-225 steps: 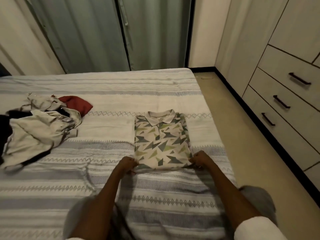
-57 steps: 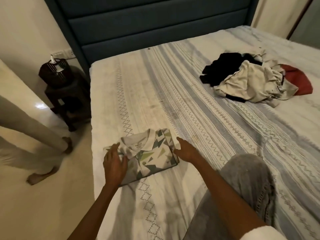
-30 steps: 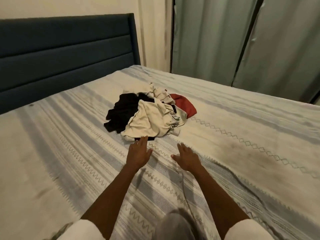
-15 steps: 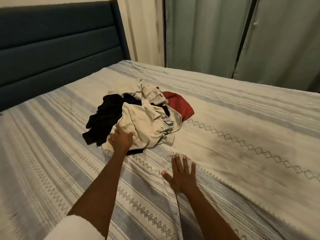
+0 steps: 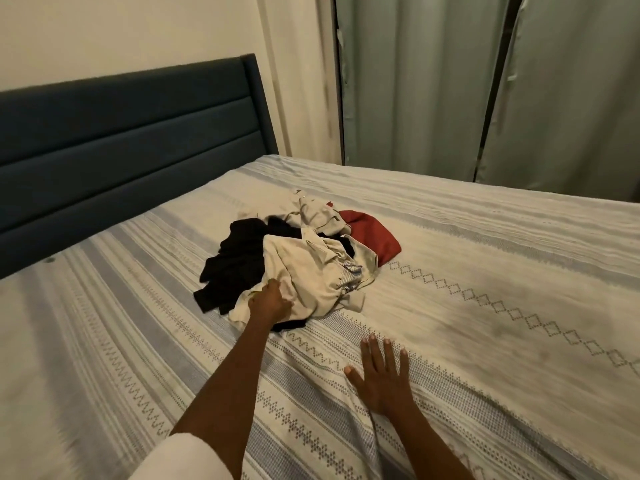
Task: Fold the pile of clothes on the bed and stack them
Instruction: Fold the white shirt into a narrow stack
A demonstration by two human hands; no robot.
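A heap of unfolded clothes lies mid-bed: a crumpled beige garment (image 5: 311,275) on top, a black garment (image 5: 235,261) to its left and a red garment (image 5: 374,237) at the back right. My left hand (image 5: 272,301) grips the near edge of the beige garment, fingers curled into the cloth. My right hand (image 5: 382,374) presses flat on the striped bedspread (image 5: 485,306), fingers spread, in front of the heap and apart from it. The folded patterned shirt is out of view.
A dark blue padded headboard (image 5: 121,143) stands along the left. Grey-green curtains (image 5: 450,81) hang behind the far side of the bed. Bare bedspread stretches to the right of the heap and in front of it.
After setting the folded patterned shirt down at the bed's corner, I turned to the heap. My left hand reached the beige garment and closed on it. My right hand stayed flat on the bedspread.
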